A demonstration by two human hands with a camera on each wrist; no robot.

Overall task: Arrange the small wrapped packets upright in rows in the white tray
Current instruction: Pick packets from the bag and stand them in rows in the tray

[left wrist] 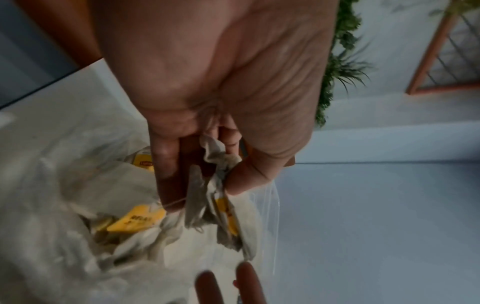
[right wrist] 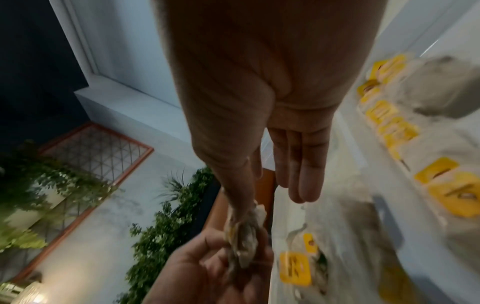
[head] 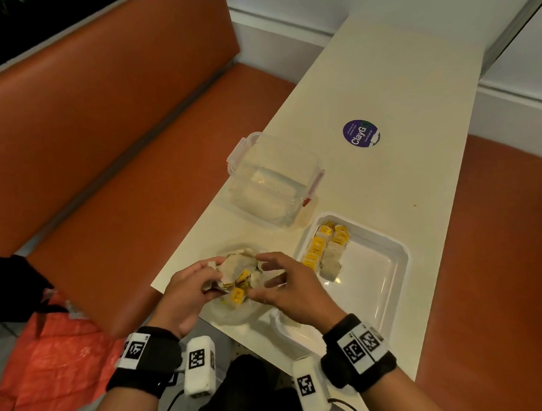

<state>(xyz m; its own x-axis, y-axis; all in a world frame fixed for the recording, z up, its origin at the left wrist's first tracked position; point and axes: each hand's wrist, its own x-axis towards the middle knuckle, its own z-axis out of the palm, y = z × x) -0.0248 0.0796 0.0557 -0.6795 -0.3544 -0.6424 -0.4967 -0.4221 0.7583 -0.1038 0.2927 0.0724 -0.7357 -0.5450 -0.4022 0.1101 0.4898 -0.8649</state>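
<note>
Orange benches flank the pale table (head: pixel 392 95), where the left hand (head: pixel 189 290) pinches a few packets (head: pixel 236 267) over the loose pile while the right hand (head: pixel 286 285), fingers spread, reaches to take one, probably for the white tray (head: pixel 381 291) rows.

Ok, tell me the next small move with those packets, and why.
Probably the right hand should pull one packet from the bunch the left hand pinches and stand it in the tray: two short rows stand at its far left, the rest bare.
</note>
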